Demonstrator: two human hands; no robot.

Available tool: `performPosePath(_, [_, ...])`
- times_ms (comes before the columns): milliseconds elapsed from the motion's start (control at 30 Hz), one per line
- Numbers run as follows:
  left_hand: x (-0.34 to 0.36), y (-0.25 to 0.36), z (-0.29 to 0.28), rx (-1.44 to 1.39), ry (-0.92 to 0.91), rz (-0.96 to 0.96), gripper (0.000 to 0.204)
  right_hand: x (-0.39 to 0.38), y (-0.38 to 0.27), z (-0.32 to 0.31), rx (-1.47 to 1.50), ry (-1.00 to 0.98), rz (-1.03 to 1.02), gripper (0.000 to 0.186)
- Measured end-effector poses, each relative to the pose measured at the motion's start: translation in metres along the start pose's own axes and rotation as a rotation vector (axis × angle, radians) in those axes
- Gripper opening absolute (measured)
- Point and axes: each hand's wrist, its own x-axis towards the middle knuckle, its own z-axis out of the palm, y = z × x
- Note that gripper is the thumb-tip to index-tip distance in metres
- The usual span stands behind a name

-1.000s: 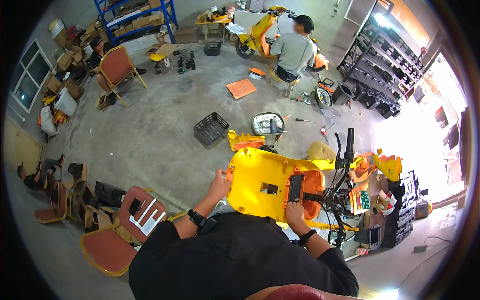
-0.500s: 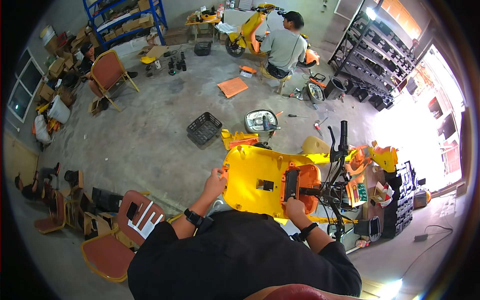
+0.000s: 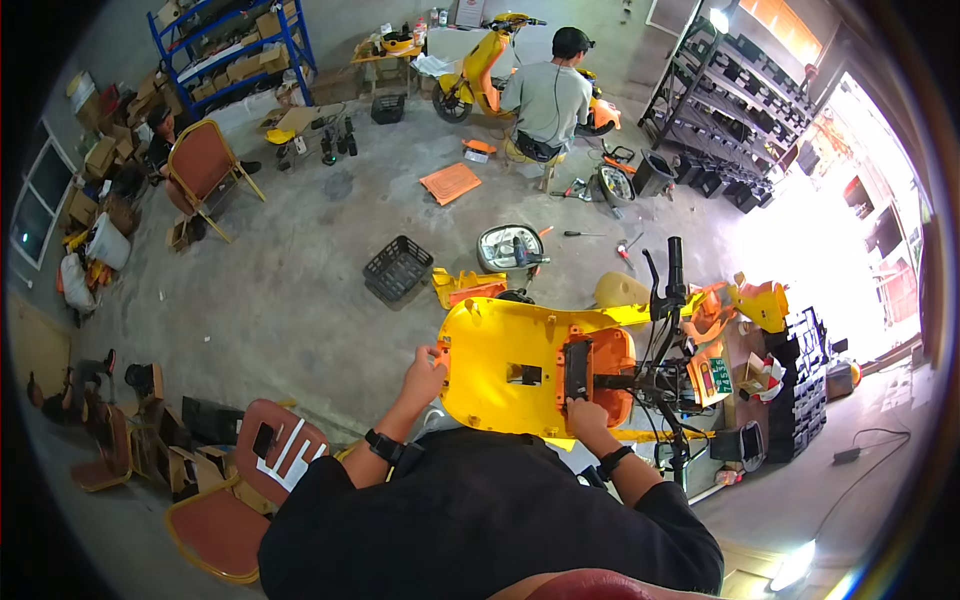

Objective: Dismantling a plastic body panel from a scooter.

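Note:
A large yellow scooter body panel, with an orange section on its right, stands in front of me against the scooter's black handlebars. My left hand grips the panel's left edge. My right hand presses on the lower end of a black rectangular part set in the panel's middle. Both wrists wear dark bands.
A black crate, a headlight unit and yellow-orange parts lie on the concrete floor beyond. A person sits by another yellow scooter at the back. Red chairs stand left; dark racks line the right.
The view has shifted slightly and the panel sits a little lower in it. Both hands stay on the panel in nearly the same spots.

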Motion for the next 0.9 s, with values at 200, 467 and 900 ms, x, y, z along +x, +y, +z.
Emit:
performPosePath(200, [-0.002,0.011,-0.001,-0.046,-0.013,-0.024,0.031,0.015,0.004,0.024,-0.097,0.041,-0.107,0.020])
performPosePath(467, [0.005,-0.002,0.005,-0.040,-0.010,-0.008,0.030,0.012,0.007,0.025,-0.091,0.280,-0.202,0.014])
performPosePath(900, [0.001,0.008,0.000,-0.072,-0.029,-0.021,0.032,0.011,0.010,0.031,-0.018,0.103,-0.102,0.026])
